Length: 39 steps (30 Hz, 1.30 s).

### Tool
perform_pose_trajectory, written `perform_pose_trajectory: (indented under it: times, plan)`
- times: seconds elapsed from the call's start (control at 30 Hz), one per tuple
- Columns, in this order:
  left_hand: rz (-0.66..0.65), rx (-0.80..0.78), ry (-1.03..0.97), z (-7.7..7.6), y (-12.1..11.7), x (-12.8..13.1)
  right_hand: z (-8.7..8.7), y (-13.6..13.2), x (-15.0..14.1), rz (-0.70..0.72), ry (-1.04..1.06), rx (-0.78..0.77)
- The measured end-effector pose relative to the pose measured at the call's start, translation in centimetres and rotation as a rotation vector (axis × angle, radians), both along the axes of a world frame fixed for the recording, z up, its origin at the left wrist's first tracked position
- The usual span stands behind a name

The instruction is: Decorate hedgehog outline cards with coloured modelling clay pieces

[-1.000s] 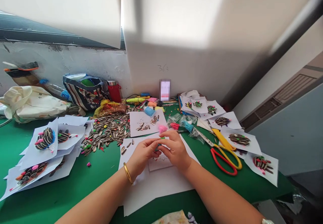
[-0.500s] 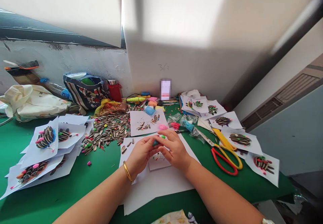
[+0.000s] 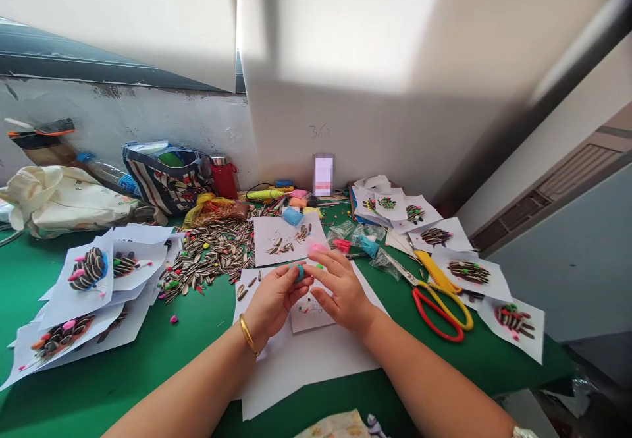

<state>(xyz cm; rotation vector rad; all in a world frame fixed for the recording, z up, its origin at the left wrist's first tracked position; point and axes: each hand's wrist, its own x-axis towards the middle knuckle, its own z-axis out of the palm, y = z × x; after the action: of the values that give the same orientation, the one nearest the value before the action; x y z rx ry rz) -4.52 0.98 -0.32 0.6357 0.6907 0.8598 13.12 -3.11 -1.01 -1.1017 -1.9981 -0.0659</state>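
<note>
Between the thumb and fingers of my left hand (image 3: pixel 276 296) is a small lump of blue modelling clay (image 3: pixel 299 273). My right hand (image 3: pixel 340 290) is beside it with fingers stretched out and apart, one fingertip touching or nearly touching the clay. Below both hands lies a small white card (image 3: pixel 316 319) with drawn marks and coloured dots, partly covered by my fingers. It rests on larger white sheets (image 3: pixel 296 372). Several striped sunflower seeds (image 3: pixel 241 292) lie at the sheets' left corner. Just beyond my hands is another sheet with seeds (image 3: pixel 266 227).
A heap of sunflower seeds (image 3: pixel 212 253) spreads at left. Cards with seed pictures (image 3: pixel 89 270) are piled left, and more cards (image 3: pixel 469 272) lie right. Red and yellow scissors (image 3: pixel 439 313) lie near my right forearm. Clay packs (image 3: pixel 292 215), a red flask (image 3: pixel 224 178) and a phone (image 3: pixel 324 174) stand behind.
The blue clay, mostly hidden before, now shows in my left fingertips. My right fingers have drawn slightly apart from my left hand, and more of the small card shows.
</note>
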Motion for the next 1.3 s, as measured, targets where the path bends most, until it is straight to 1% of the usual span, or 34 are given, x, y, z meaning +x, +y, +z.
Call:
perform_pose_trajectory:
  times: [0.1,0.23,0.3,0.47,0.53,0.67,0.8,0.87,0.97,1.07,1.13,1.2,1.3]
  plan:
    - [0.025,-0.029,-0.056,0.1,-0.2,0.2,0.0,0.1,-0.1,0.005,-0.085,0.013]
    - [0.0,-0.05,-0.062,0.2,-0.3,0.3,0.3,-0.1,-0.4,-0.045,-0.2,0.031]
    - [-0.022,-0.028,-0.061,0.3,-0.4,0.3,0.4,-0.2,-0.5,-0.067,-0.197,0.039]
    - [-0.067,0.041,-0.012,0.4,-0.5,0.3,0.1,-0.2,-0.3,-0.057,-0.026,0.023]
    - [-0.069,0.053,0.007,0.4,-0.5,0.3,-0.2,-0.1,-0.3,-0.049,-0.008,0.005]
    - [-0.065,0.08,-0.04,0.1,-0.5,0.3,-0.3,0.1,-0.4,-0.023,-0.064,-0.006]
    - [-0.034,0.009,-0.069,-0.1,-0.6,0.3,0.2,0.0,-0.5,-0.06,-0.187,0.042]
    - [-0.016,-0.024,-0.071,0.1,-0.7,0.5,0.3,0.0,-0.5,-0.093,-0.206,0.05]
    - [-0.033,-0.031,-0.102,0.4,-0.9,0.7,0.0,0.1,-0.4,-0.117,-0.113,0.029]
    - [-0.078,0.0,-0.136,0.6,-1.0,0.7,-0.4,0.4,-0.3,-0.114,0.091,-0.006]
    - [-0.085,0.037,-0.135,0.6,-1.0,0.6,-0.6,0.6,-0.3,-0.107,0.191,-0.026]
    - [-0.082,0.073,-0.127,0.5,-1.0,0.5,-0.7,0.7,-0.4,-0.097,0.224,-0.055]
    - [-0.097,0.11,-0.111,0.5,-1.1,0.5,-0.6,0.7,-0.4,-0.073,0.208,-0.082]
